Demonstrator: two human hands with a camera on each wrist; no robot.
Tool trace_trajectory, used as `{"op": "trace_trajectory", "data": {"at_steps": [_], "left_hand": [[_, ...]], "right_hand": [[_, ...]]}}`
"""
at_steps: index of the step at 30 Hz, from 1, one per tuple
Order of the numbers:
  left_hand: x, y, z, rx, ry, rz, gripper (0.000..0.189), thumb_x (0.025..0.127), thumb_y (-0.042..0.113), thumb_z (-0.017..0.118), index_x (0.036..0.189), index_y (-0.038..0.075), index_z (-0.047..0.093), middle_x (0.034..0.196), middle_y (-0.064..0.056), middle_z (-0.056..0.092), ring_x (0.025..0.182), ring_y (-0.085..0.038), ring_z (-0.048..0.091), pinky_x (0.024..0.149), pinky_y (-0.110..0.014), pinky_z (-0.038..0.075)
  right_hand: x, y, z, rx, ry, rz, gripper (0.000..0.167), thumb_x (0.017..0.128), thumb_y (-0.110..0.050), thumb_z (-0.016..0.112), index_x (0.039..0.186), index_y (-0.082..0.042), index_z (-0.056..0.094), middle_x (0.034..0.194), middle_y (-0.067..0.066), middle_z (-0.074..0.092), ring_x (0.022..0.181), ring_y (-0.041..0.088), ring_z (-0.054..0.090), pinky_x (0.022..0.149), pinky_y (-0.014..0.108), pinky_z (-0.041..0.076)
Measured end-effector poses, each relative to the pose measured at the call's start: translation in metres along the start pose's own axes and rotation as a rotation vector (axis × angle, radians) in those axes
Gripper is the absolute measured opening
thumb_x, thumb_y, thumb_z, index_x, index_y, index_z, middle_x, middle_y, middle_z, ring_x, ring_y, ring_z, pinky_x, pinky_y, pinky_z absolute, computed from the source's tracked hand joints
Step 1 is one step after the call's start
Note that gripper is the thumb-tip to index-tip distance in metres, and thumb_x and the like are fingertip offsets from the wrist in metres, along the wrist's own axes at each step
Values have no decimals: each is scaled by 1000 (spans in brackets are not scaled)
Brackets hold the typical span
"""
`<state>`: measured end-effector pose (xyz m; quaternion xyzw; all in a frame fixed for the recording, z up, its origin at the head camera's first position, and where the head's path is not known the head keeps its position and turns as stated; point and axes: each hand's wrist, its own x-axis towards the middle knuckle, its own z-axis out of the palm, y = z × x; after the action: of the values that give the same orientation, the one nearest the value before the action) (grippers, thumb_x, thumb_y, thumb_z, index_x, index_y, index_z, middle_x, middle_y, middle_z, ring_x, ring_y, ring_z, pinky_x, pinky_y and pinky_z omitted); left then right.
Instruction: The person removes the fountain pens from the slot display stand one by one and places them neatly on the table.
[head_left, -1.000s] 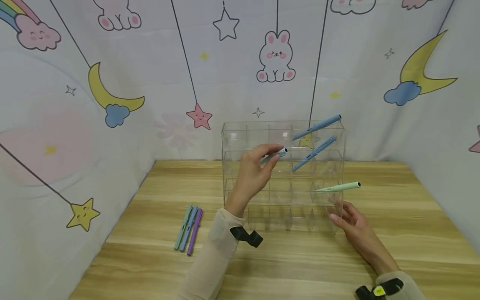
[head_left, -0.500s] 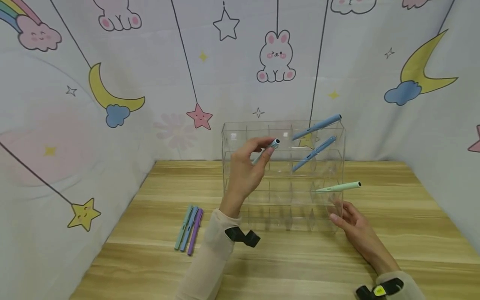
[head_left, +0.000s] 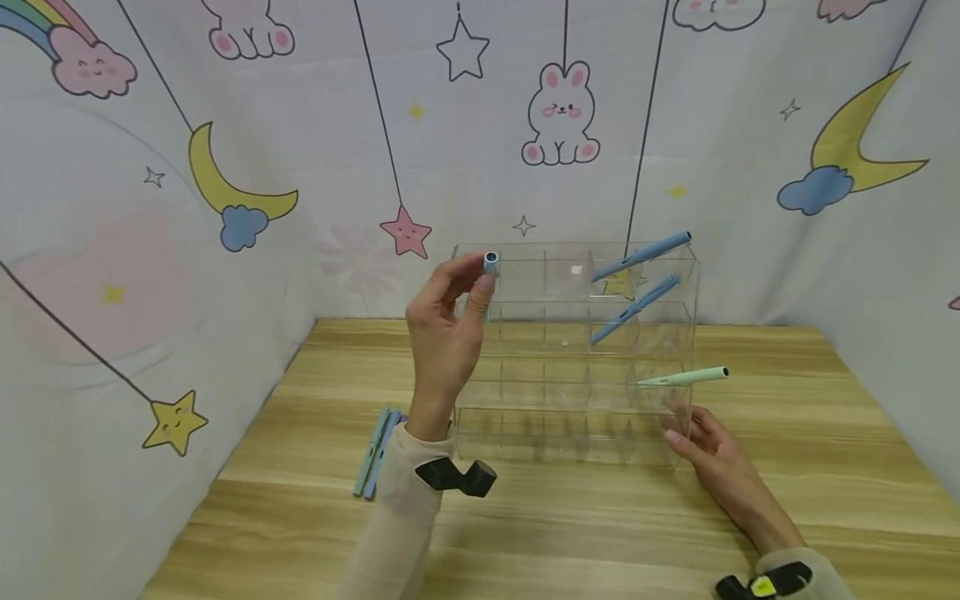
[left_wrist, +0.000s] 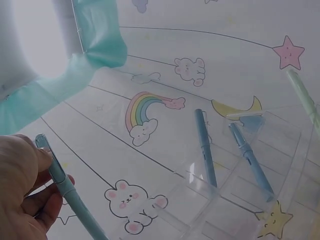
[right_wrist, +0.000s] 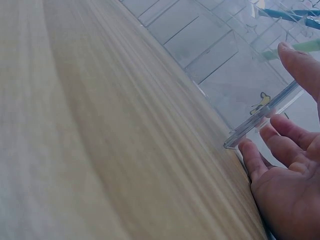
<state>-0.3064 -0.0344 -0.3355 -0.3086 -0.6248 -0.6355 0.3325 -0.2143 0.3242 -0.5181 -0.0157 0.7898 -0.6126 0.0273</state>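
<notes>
My left hand [head_left: 446,329] pinches a light blue pen [left_wrist: 75,202] between thumb and fingers, in front of the upper left of a clear compartment rack [head_left: 567,412]. In the head view the pen's end points towards me and its lower part is hidden. Low on the rack's right side, my right hand [head_left: 720,467] grips the side panel, with the thumb [right_wrist: 300,67] on one face and the fingers on the other. Two blue pens [head_left: 651,252] [head_left: 636,310] and a light green pen [head_left: 686,377] stick out at a slant from compartments on the right.
Left of the rack, a green pen [head_left: 371,454] and a blue pen [head_left: 384,450] lie side by side on the wooden table [head_left: 570,533]. A purple pen is mostly hidden by my left sleeve [head_left: 397,517]. A printed cloth [head_left: 337,125] hangs behind.
My left hand has moved left and slightly up along the rack with the pen, turning it from slanted to nearly end-on. The right hand keeps its place, and the head view has shifted slightly.
</notes>
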Motion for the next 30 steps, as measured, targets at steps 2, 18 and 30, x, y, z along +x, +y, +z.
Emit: {"op": "trace_trajectory", "data": {"at_steps": [2,18,30], "left_hand": [[0,2,-2,-1,3,-6,25,103,-2,66,127,-10,68,118,-28,73,107,-5,70,99,-23,59],[-10,9,-21,50,-68,-84,26,103,0,68,128,-7,69,121,-24,75,107,-8,73,96,-25,63],[-23,12,-52,177,-99,-127,26,101,3,73,127,-2,73,115,-20,79,96,-3,75,80,-18,63]], "right_hand": [[0,0,1,-6,1,-5,60,113,-27,58,166,-10,35,172,30,33,128,-21,46,98,3,42],[3,-1,5,7,-4,-14,61,113,-26,58,166,-7,33,169,33,35,126,-16,55,98,5,43],[0,0,1,5,-6,1,60,113,-26,57,166,-11,34,170,27,39,129,-17,49,98,4,41]]}}
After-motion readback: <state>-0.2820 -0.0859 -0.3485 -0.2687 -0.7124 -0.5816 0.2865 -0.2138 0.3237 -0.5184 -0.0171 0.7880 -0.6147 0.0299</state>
